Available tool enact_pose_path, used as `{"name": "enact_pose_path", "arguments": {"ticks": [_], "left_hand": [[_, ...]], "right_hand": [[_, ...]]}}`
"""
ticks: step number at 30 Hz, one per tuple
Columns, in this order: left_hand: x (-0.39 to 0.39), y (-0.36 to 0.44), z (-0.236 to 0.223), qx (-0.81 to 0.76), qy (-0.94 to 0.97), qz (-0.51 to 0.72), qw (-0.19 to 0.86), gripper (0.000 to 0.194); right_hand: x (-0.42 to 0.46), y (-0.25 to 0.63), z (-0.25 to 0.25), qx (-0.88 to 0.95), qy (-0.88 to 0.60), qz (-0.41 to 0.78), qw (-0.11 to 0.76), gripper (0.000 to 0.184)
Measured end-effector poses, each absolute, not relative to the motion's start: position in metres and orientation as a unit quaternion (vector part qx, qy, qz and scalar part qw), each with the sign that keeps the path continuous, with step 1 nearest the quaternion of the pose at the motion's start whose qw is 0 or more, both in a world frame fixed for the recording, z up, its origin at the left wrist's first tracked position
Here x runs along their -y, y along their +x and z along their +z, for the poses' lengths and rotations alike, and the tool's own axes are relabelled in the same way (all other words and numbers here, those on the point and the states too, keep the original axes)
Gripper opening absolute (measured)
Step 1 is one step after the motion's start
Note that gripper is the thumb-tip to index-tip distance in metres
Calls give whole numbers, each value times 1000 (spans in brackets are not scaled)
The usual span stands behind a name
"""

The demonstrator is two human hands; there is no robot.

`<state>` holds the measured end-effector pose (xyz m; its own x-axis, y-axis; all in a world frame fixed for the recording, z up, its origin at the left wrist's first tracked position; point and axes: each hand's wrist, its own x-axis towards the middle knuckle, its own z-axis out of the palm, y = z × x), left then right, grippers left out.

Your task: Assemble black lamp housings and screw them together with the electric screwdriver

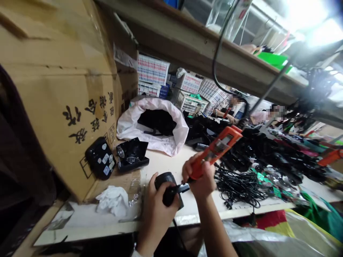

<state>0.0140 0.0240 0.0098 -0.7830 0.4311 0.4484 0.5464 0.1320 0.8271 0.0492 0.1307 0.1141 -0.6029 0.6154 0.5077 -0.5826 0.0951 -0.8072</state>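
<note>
My left hand (160, 210) is wrapped round a black plastic device (165, 178) with a rounded end, held just over the white tabletop. A dark cord runs down from beneath it. In my right hand (202, 178) is an orange electric screwdriver (218, 144), tilted, its lower end pointing at the device. Whether the tip touches a screw cannot be made out. Left of my hands lie a crumpled white cloth (114, 200), a black case with round clear parts (132, 155) and a black pouch with stickers (101, 158).
A large cardboard box (61, 85) walls off the left. Behind stands a white sack (179, 128) of black parts. Black cables (238, 185) and green circuit boards (264, 178) pile up at right. A wooden shelf (187, 43) crosses overhead. Two people (230, 112) work farther back.
</note>
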Motion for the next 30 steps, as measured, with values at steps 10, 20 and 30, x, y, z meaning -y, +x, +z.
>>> {"name": "enact_pose_path", "arguments": {"ticks": [10, 20, 30], "left_hand": [[-16, -2, -1, 738, -276, -615, -3, 32], [-28, -12, -21, 687, -235, -682, 80, 44], [-7, -18, 38, 734, -503, -454, 32, 29]], "right_hand": [[-175, 124, 74, 749, -287, 282, 527, 106], [-159, 88, 36, 779, -4, 577, 245, 132], [-151, 86, 53, 921, 12, 351, 172, 133]]}}
